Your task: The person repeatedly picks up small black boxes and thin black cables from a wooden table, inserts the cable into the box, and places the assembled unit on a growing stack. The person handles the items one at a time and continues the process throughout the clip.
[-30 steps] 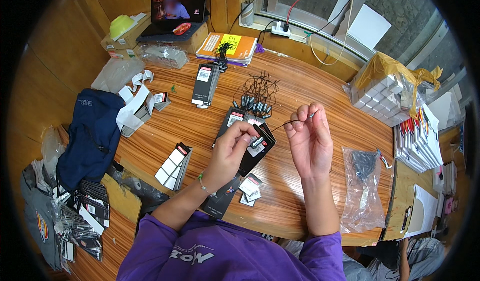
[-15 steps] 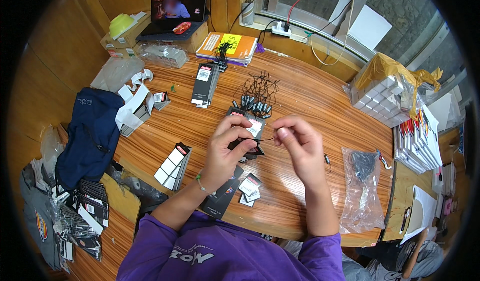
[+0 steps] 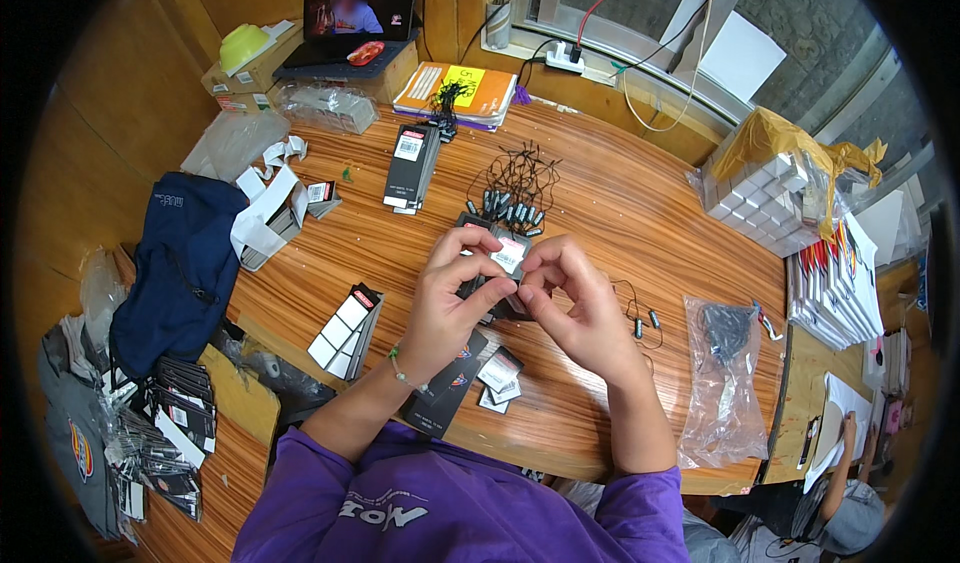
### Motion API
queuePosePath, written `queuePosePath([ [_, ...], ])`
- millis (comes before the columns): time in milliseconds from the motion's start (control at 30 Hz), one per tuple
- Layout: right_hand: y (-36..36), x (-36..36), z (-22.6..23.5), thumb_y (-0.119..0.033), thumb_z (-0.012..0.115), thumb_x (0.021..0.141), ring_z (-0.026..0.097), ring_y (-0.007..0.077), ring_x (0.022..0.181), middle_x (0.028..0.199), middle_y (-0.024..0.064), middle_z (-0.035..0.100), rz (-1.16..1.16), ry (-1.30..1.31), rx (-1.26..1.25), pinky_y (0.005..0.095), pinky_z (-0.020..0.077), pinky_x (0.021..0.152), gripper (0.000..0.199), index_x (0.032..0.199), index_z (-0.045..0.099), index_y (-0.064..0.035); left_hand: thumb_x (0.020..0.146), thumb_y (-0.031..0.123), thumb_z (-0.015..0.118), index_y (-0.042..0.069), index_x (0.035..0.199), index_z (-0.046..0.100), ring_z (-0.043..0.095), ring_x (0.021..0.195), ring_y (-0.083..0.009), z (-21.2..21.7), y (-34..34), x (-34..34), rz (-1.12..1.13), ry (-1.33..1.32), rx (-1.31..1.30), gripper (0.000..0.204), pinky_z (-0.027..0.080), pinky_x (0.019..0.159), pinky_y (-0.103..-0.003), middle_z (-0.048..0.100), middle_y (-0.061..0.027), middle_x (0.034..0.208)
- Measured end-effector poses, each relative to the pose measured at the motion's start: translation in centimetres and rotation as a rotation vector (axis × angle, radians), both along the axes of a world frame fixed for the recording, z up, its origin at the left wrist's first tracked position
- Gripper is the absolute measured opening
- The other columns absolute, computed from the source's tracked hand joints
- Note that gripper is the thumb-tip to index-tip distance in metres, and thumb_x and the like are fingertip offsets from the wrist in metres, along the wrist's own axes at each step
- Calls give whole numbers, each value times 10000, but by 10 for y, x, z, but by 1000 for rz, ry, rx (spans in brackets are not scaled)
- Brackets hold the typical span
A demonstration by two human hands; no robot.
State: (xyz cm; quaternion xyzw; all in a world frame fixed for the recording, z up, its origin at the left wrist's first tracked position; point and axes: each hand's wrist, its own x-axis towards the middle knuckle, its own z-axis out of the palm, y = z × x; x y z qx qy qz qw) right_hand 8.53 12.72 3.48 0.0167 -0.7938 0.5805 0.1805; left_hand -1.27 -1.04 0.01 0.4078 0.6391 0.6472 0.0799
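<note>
My left hand (image 3: 448, 308) and my right hand (image 3: 582, 313) meet fingertip to fingertip above the middle of the table, both closed in a pinch. The thin black string they hold is almost hidden by the fingers. Under and behind them lies a stack of dark hang tags (image 3: 512, 250) with white labels. Just beyond it is a tangled bundle of black strings (image 3: 515, 175) with small cylindrical ends. To the right of my right hand, loose strings with cylinder ends (image 3: 638, 329) lie on the wood. Small white tags (image 3: 500, 371) and a larger black tag (image 3: 445, 395) sit by my left forearm.
Fanned tags (image 3: 345, 335) lie at left, and a tag stack (image 3: 408, 168) farther back. A clear bag of black strings (image 3: 722, 383) is at right, near a wrapped pack of white boxes (image 3: 765, 188). A laptop (image 3: 358, 8) stands at the back; another person's arm (image 3: 838, 478) shows lower right.
My right hand has moved left to meet my left hand, closing the gap the black string spanned. A second cylinder end now shows on the table to the right. My left hand has barely moved.
</note>
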Motion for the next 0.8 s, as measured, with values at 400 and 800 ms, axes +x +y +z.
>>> queuePosePath([
  [400,4,-1,-4,19,550,830,509,110,623,684,44,529,-30,10,-26,249,408,558,161,961,467,-26,768,127,691,-5,772,619,494,963,-211,2,2,0,-35,-12,1,150,388,852,-312,506,-97,983],
  [800,11,-2,-3,-26,643,818,543,57,684,752,-5,574,285,-167,-589,199,439,605,177,915,495,-47,760,125,701,23,776,652,499,842,-153,19,-13,2,-152,-69,-80,115,401,751,-266,506,-38,867],
])
